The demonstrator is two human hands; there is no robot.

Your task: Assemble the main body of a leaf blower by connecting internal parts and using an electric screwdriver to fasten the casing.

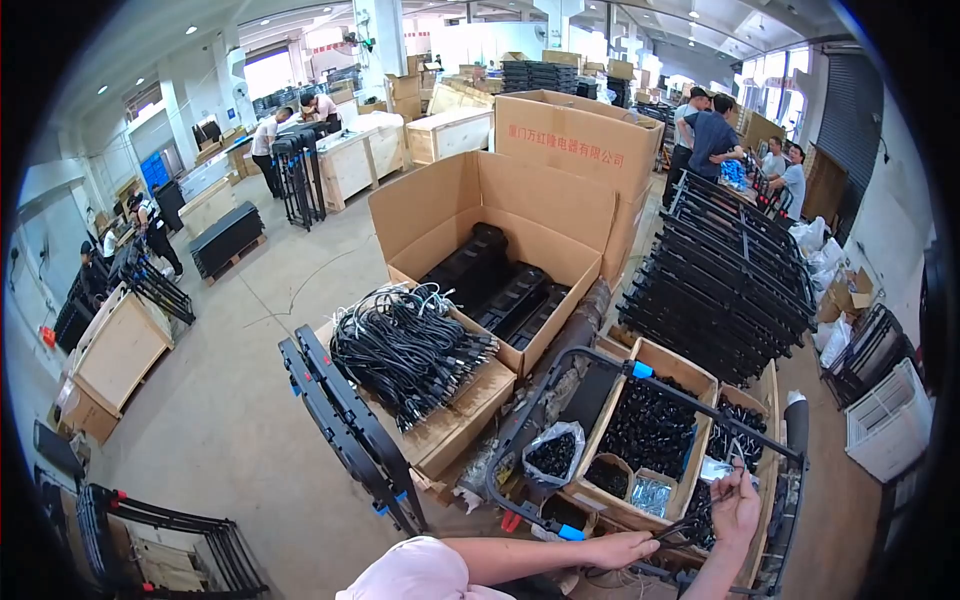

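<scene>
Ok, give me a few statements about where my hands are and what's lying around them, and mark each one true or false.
1. The right hand is raised over the small black parts in a cardboard box. True.
2. The left hand rests on the bundle of black cables. False: it is near the box's front edge, well apart from the cables.
3. The large open carton holds long black parts. True.
4. The clear plastic bag is empty. False: it holds small black pieces.
</scene>
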